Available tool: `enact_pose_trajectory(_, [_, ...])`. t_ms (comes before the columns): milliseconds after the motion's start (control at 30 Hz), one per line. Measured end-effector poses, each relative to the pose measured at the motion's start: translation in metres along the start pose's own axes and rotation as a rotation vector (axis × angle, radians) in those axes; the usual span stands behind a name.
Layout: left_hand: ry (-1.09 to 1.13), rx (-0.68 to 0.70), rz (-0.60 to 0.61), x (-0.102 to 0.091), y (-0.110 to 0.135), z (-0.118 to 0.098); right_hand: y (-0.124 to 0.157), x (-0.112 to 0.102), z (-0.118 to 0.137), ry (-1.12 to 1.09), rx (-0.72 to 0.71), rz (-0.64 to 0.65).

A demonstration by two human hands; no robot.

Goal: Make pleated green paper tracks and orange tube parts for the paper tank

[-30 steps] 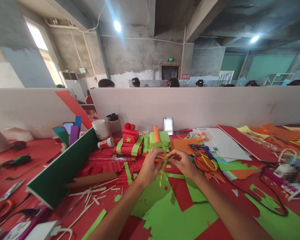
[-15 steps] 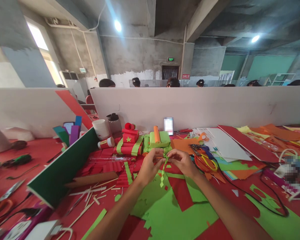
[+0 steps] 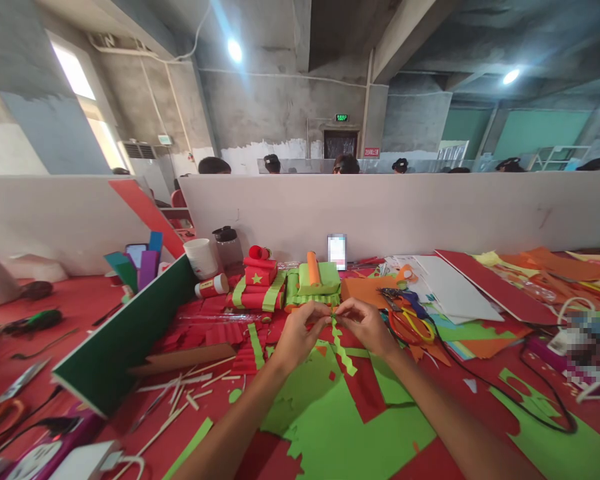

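Observation:
My left hand (image 3: 304,330) and my right hand (image 3: 364,325) meet at the middle of the table, fingertips pinched close together. Between them they grip a narrow green zigzag-edged paper strip (image 3: 343,353), whose free end dangles below the fingers. Just beyond stands a green paper-covered model (image 3: 320,275) with an orange tube (image 3: 313,267) lying on top. To its left is a red paper model (image 3: 260,280) with a yellow star and green bands. Green paper sheets (image 3: 350,427) lie under my wrists. The fingers hide the strip's upper end.
Scissors and pliers (image 3: 410,313) with a black cable lie right of my hands. A dark green board (image 3: 130,333) stands on edge at left, near paper cups (image 3: 201,259) and thin wooden sticks (image 3: 175,393). A phone (image 3: 337,252) leans against the white partition (image 3: 405,207).
The dangling end of the green strip has swung to the right and now shows its broad face. Both hands stay in nearly the same place.

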State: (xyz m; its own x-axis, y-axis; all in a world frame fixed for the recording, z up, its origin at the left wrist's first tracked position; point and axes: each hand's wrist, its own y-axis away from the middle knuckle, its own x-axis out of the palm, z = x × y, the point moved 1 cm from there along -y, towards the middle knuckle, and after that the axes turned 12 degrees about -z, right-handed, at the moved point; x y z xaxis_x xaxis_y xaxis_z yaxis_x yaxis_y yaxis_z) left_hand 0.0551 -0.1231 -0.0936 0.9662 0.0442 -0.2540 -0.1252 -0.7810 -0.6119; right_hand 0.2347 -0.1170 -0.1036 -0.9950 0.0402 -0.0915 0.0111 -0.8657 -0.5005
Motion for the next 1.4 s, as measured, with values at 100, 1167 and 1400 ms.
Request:
enact_pose_trajectory(100, [-0.010,0.030,0.010,0.000,0.002,-0.001,0.001,0.000,0.002,-0.001,0.001,0.015])
enact_pose_trajectory(1167, [-0.394,0.198,0.279,-0.008,-0.001,0.002,-0.007,-0.011,-0.008,-0.176,0.419,0.135])
enact_pose_trajectory(1400, [-0.370,0.255,0.335,-0.011,-0.002,0.002,-0.005,-0.011,-0.009,-0.126,0.417,0.210])
